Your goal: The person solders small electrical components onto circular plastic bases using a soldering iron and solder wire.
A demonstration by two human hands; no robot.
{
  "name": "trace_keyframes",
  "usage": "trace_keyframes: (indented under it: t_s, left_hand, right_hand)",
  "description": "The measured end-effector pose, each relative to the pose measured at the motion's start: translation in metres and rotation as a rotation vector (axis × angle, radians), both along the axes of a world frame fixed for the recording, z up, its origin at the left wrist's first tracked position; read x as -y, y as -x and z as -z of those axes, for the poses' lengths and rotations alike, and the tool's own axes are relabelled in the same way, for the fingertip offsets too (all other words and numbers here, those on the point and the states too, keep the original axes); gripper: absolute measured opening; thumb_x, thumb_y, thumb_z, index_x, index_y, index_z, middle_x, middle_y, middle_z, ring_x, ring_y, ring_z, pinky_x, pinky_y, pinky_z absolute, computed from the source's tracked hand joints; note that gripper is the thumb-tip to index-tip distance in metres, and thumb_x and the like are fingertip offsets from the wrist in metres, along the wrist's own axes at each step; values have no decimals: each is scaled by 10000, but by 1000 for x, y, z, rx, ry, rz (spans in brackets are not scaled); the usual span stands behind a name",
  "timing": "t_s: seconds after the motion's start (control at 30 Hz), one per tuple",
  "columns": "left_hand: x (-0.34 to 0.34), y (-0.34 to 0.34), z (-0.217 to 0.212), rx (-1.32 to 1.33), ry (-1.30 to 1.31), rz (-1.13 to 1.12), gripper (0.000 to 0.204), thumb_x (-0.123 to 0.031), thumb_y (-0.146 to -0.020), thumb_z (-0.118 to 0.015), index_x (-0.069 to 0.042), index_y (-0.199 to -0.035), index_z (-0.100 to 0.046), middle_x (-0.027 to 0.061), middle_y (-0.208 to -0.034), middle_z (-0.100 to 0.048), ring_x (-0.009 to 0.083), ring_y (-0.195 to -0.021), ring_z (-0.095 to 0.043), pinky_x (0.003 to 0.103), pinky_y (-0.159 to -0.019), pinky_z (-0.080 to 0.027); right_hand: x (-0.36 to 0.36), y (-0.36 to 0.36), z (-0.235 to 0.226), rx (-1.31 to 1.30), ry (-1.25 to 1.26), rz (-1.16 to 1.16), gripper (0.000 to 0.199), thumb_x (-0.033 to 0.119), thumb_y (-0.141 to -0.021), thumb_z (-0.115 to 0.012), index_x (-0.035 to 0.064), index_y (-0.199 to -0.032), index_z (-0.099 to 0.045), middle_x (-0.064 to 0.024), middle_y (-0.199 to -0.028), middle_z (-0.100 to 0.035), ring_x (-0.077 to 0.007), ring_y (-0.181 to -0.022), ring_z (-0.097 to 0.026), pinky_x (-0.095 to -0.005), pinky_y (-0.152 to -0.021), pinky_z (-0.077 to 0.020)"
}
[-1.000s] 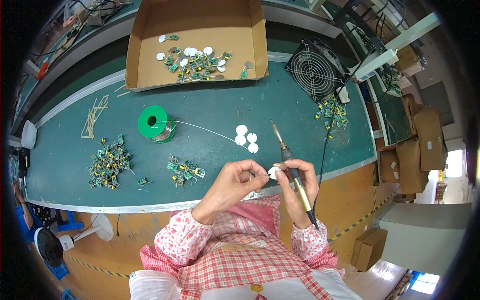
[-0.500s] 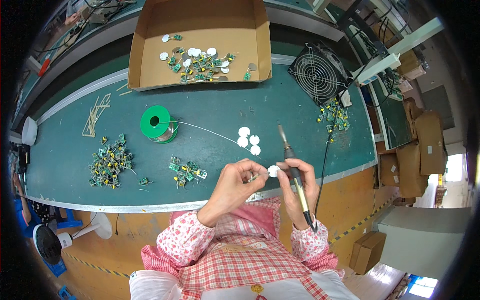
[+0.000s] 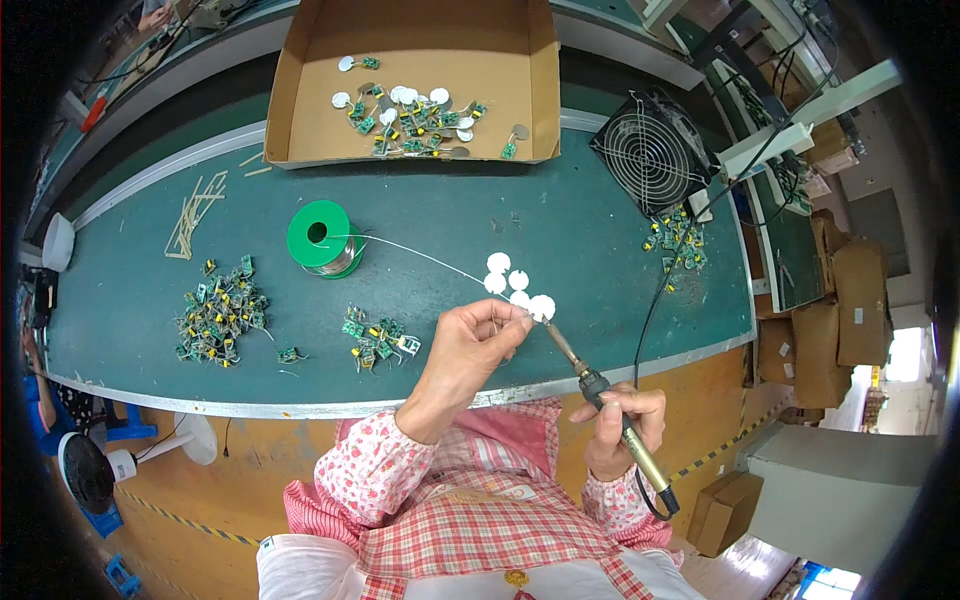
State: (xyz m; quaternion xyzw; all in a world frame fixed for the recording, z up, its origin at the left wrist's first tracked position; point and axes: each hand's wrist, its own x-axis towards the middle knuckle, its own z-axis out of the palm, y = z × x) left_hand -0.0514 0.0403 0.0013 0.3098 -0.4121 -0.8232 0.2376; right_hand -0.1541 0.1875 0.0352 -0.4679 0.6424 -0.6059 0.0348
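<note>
My left hand (image 3: 468, 345) has thumb and finger pinched at the edge of a white round disc (image 3: 542, 307); anything else between the fingertips is hidden. In my right hand (image 3: 622, 425) is a soldering iron (image 3: 566, 348) with a brass-coloured handle, pointing up and left. Its tip meets the lower edge of the disc, as far as I can see. Several loose white discs (image 3: 498, 262) lie just beyond the fingers. A solder wire (image 3: 425, 254) runs from a green spool (image 3: 318, 237) toward them.
Small green circuit boards are heaped at left (image 3: 222, 318), with a smaller group (image 3: 375, 340) nearer my left hand. A cardboard box (image 3: 415, 32) of boards with discs stands at the back. Right of it are a black fan (image 3: 655, 150) and more boards (image 3: 676, 240). The iron's cable (image 3: 650, 320) crosses the right side.
My right hand has let go of the disc, shifted down and right, and swung the iron's tip down to it. My left hand and the disc have moved slightly away from me.
</note>
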Motion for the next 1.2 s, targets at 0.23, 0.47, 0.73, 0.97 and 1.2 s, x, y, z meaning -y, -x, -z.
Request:
trace_keyframes:
  t_s: [0.23,0.47,0.73,0.97,1.2]
  left_hand:
    - [-1,-1,0,-4,-17,-13,116,-109,-848,-666,1,-881,-650,-12,-716,-588,48,-623,-479,195,-581,-386]
    - [-1,-4,-3,-17,-32,-16,117,-111,-846,-667,0,-880,-652,-13,-713,-588,51,-626,-483,193,-582,-384]
    - [0,-2,2,34,-65,-18,138,-96,-829,-666,21,-903,-658,6,-735,-608,60,-627,-495,201,-591,-395]
    - [0,-6,-3,21,-67,-18,123,-86,-829,-661,16,-899,-660,8,-745,-616,58,-629,-499,201,-592,-399]
    - [17,-27,-54,151,752,199,81,-69,-786,-705,-45,-858,-678,7,-791,-644,61,-697,-528,225,-638,-424]
  right_hand:
    - [2,0,0,-24,-7,-43,161,105,-871,-588,-18,-858,-485,-90,-551,-581,-153,-475,-627,-238,-413,-487]
    - [2,0,1,-91,-37,-87,128,59,-843,-612,2,-862,-499,-97,-581,-611,-149,-474,-620,-246,-408,-474]
    - [3,6,1,-408,-86,-182,159,19,-801,-648,12,-885,-512,-59,-562,-601,-145,-465,-554,-288,-435,-441]
    - [0,2,5,-167,10,60,173,168,-895,-539,16,-892,-456,-95,-634,-538,-159,-453,-563,-258,-448,-424]
    - [-9,7,11,5,-42,255,190,174,-893,-571,4,-902,-486,-99,-619,-599,-153,-504,-622,-252,-491,-483]
